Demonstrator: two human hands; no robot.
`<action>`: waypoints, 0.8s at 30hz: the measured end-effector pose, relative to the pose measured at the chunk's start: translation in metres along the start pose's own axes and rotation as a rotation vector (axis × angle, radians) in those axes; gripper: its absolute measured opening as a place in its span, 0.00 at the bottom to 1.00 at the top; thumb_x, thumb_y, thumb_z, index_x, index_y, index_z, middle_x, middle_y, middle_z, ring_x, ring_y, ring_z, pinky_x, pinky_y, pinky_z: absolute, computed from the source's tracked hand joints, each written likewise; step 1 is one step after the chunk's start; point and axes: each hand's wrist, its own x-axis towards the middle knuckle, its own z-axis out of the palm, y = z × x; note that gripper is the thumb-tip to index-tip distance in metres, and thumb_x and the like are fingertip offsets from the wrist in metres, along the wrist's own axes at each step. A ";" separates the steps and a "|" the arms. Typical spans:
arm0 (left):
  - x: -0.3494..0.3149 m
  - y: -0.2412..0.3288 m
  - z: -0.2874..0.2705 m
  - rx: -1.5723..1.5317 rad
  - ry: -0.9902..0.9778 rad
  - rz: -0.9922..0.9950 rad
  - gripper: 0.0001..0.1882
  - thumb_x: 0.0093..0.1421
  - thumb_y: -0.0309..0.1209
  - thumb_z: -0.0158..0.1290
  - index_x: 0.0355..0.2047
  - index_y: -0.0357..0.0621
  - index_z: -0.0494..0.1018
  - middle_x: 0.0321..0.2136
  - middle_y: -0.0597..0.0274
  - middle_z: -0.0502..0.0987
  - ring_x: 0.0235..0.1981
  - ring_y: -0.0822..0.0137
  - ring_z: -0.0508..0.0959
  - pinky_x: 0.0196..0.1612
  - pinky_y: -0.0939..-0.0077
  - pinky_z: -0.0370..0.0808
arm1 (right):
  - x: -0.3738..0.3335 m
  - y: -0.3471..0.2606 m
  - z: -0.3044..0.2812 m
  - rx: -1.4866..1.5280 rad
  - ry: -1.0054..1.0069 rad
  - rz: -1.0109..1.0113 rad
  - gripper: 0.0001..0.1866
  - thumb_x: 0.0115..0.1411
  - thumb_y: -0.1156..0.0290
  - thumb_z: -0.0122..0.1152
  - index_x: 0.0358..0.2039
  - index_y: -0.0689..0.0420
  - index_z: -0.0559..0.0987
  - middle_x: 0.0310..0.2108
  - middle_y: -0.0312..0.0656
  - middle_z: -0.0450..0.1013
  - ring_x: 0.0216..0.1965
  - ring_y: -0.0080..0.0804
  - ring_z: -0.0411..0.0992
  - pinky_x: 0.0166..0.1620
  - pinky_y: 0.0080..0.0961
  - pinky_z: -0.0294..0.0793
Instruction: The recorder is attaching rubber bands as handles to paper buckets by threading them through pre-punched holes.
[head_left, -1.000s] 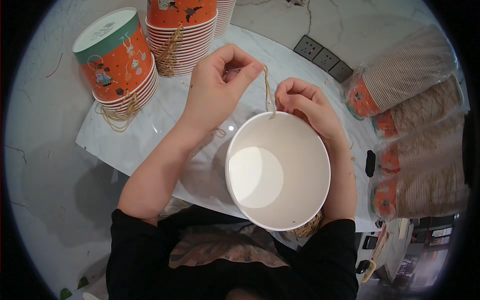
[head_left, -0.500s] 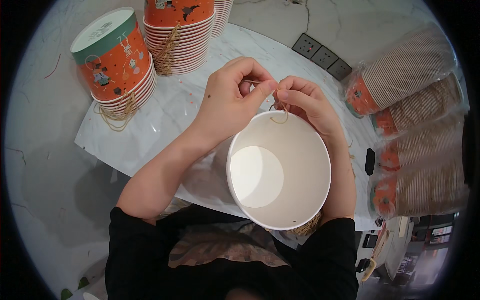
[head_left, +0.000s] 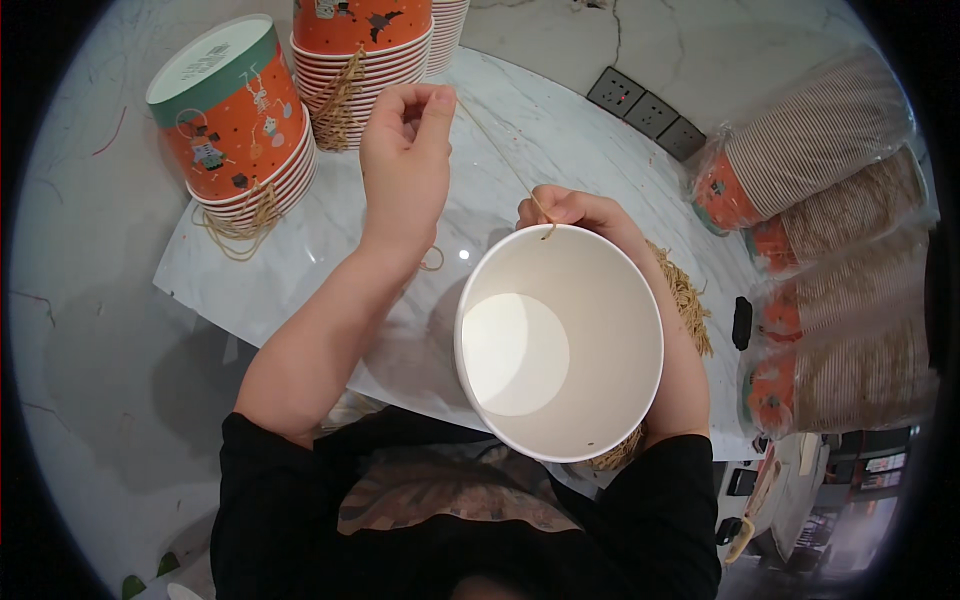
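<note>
left hand (head_left: 405,165): raised at about 11 o'clock from the bucket, thumb and forefinger pinched on the far end of the string, other fingers curled.
right hand (head_left: 575,212): at the bucket's 12 o'clock rim, fingertips pressed together on the string where it meets the rim.
string (head_left: 497,152): thin tan twine, drawn taut in a straight slant between my two hands.
bucket (head_left: 560,340): white paper bucket, open mouth toward me, tilted, held over the near table edge in front of my chest; inside is bare white.
stack at 10 o'clock (head_left: 235,130): orange and green printed buckets, upside down, loose twine loops under them; well apart from my left hand.
stack at 12 o'clock (head_left: 360,60): more orange buckets with a twine bundle hanging on the side, just beyond my left hand; the closest thing in its way.
bagged cups (head_left: 830,250): plastic-wrapped rows lying on their sides at 3 o'clock, apart from my right arm.
twine heap (head_left: 685,300): beside my right forearm, partly hidden by it.
sockets (head_left: 650,105): set into the table at 1 o'clock.
table (head_left: 560,140): marble top; bare stretch between my hands and the sockets; its near edge runs under the bucket.
</note>
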 end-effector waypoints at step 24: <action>0.002 0.002 0.002 -0.051 0.065 -0.130 0.06 0.68 0.32 0.55 0.39 0.44 0.73 0.26 0.78 0.67 0.23 0.84 0.59 0.28 0.85 0.61 | 0.003 -0.002 -0.005 -0.183 0.136 0.060 0.08 0.62 0.67 0.62 0.31 0.59 0.77 0.27 0.32 0.74 0.26 0.18 0.72 0.31 0.18 0.72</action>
